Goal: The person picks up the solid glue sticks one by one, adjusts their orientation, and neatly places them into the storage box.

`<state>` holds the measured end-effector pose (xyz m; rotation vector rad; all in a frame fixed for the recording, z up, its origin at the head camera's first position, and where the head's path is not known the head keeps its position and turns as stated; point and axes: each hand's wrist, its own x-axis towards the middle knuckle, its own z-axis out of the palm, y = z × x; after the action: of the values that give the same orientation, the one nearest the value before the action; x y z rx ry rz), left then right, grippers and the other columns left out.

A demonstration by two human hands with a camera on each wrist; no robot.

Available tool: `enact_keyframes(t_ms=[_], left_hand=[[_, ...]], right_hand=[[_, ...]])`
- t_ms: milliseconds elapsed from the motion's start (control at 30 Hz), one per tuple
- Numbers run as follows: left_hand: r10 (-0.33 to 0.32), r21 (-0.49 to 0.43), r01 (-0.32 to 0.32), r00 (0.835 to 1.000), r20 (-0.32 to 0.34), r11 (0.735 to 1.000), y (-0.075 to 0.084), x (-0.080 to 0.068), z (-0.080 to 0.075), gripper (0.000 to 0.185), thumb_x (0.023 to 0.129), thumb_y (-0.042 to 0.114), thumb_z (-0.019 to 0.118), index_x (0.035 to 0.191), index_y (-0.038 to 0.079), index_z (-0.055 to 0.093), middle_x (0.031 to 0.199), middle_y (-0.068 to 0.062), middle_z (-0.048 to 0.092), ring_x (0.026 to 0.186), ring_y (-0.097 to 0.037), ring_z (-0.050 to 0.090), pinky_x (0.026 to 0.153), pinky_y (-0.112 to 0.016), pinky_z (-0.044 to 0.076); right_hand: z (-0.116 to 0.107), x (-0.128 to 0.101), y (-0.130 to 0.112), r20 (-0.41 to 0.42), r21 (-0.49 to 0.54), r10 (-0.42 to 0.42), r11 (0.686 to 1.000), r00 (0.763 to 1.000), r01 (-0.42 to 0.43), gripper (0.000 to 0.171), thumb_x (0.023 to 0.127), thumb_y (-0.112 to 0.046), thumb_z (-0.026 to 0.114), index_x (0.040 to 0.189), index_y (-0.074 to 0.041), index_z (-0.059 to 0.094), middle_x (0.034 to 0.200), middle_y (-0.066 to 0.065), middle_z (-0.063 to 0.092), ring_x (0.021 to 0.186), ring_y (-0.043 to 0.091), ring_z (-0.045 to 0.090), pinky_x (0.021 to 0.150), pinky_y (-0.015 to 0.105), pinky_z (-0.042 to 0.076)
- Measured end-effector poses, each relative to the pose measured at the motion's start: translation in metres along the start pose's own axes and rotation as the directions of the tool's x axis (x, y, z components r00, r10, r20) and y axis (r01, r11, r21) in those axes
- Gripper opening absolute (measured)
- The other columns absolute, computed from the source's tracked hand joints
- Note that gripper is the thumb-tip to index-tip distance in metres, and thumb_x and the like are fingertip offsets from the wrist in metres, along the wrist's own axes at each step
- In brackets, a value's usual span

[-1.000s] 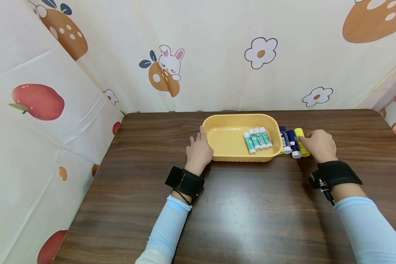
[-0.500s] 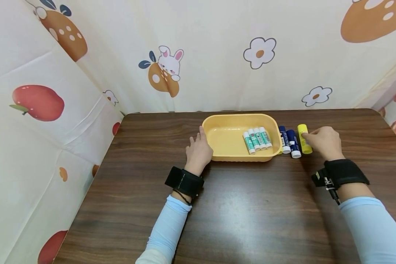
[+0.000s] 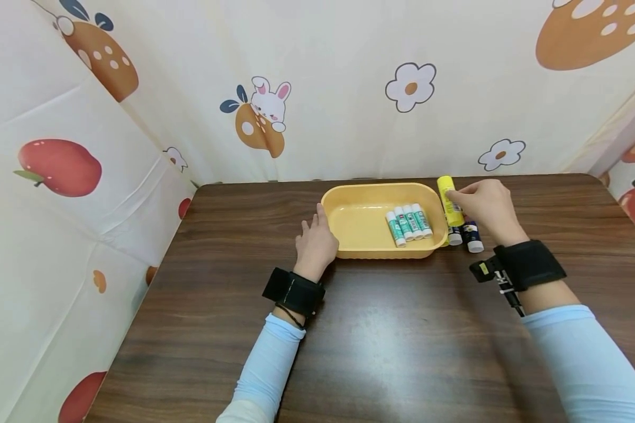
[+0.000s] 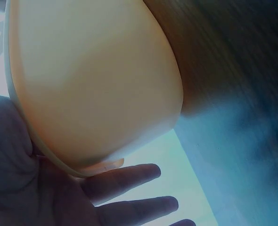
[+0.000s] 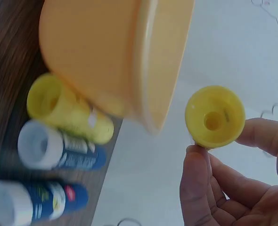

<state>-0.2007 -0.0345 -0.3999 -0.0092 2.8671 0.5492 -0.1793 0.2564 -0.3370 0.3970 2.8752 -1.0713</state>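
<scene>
My left hand point(image 3: 316, 244) rests against the left end of a yellow plastic tray point(image 3: 354, 226), its fingers straight; the left wrist view shows the fingers point(image 4: 129, 183) spread beside the tray's wall. My right hand point(image 3: 491, 208) pinches a yellow glue stick point(image 3: 451, 202) between thumb and fingers, raised just beyond the tray's right rim. In the right wrist view, its hollow round end point(image 5: 215, 117) faces the camera. Inside the tray lie several small white-and-green glue sticks point(image 3: 408, 223), side by side.
Two dark blue glue sticks with white ends point(image 3: 473, 238) lie on the brown wooden table point(image 3: 391, 329), right of the tray. Another yellow glue stick point(image 5: 68, 108) lies between them and the tray. A patterned cloth point(image 3: 328, 117) hangs behind the table.
My right hand has lifted the yellow glue stick off the table and carried it left and up, over the blue ones towards the tray's rim. My left hand stays at the tray.
</scene>
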Motion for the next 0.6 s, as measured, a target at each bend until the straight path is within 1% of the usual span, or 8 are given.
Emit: enact_keyframes(t_ms=[100,167,233,467,533,600], left_hand=[[-0.002,-0.007,0.002,1.0,-0.001,1.0,0.0,0.0,0.0,0.069,0.096,0.016,0.041,0.152,0.014,0.002,0.154,-0.011,0.027,0.142,-0.037,0.021,0.107,-0.056,0.029],[-0.003,-0.007,0.003,1.0,0.001,1.0,-0.001,0.0,0.0,0.069,0.096,0.016,0.041,0.152,0.014,0.001,0.154,-0.011,0.027,0.142,-0.037,0.021,0.108,-0.056,0.028],[-0.003,-0.008,0.003,1.0,0.003,1.0,-0.001,0.001,0.0,0.069,0.096,0.016,0.041,0.152,0.014,0.002,0.154,-0.011,0.027,0.142,-0.037,0.021,0.108,-0.056,0.028],[0.001,0.008,-0.001,1.0,0.007,1.0,-0.001,0.001,-0.001,0.069,0.096,0.017,0.041,0.152,0.013,0.002,0.154,-0.011,0.027,0.141,-0.038,0.022,0.107,-0.056,0.03],[-0.002,0.01,0.002,1.0,0.012,1.0,-0.001,0.001,-0.001,0.07,0.096,0.017,0.041,0.152,0.014,0.001,0.154,-0.011,0.027,0.142,-0.037,0.022,0.107,-0.056,0.029],[-0.003,0.015,0.003,1.0,0.015,1.0,0.0,0.001,-0.001,0.07,0.096,0.017,0.041,0.152,0.014,0.0,0.154,-0.011,0.027,0.142,-0.037,0.022,0.107,-0.056,0.03]], right_hand=[[0.008,0.0,-0.01,0.019,0.0,-0.017,1.0,1.0,0.017,0.056,0.091,-0.04,0.054,0.111,0.011,0.063,0.097,0.024,0.063,0.065,0.02,0.061,0.055,0.027,0.048],[0.014,0.001,-0.016,0.036,-0.001,-0.013,1.0,0.999,0.013,0.054,0.091,-0.039,0.055,0.11,0.01,0.063,0.096,0.022,0.062,0.067,0.02,0.06,0.055,0.027,0.047],[0.021,0.002,-0.022,0.049,-0.008,-0.021,1.0,0.999,0.021,0.051,0.091,-0.037,0.056,0.109,0.01,0.064,0.094,0.021,0.063,0.066,0.019,0.059,0.054,0.026,0.046],[0.047,0.006,-0.037,0.092,-0.035,-0.058,0.997,0.994,0.061,0.044,0.09,-0.033,0.057,0.105,0.008,0.067,0.093,0.02,0.066,0.067,0.017,0.058,0.052,0.023,0.043],[0.056,0.008,-0.04,0.096,-0.044,-0.065,0.997,0.993,0.069,0.041,0.09,-0.032,0.058,0.101,0.007,0.068,0.091,0.018,0.066,0.066,0.017,0.057,0.052,0.022,0.042],[0.065,0.01,-0.041,0.092,-0.041,-0.069,0.996,0.993,0.073,0.038,0.089,-0.03,0.059,0.095,0.006,0.07,0.084,0.014,0.066,0.063,0.015,0.055,0.05,0.022,0.041]])
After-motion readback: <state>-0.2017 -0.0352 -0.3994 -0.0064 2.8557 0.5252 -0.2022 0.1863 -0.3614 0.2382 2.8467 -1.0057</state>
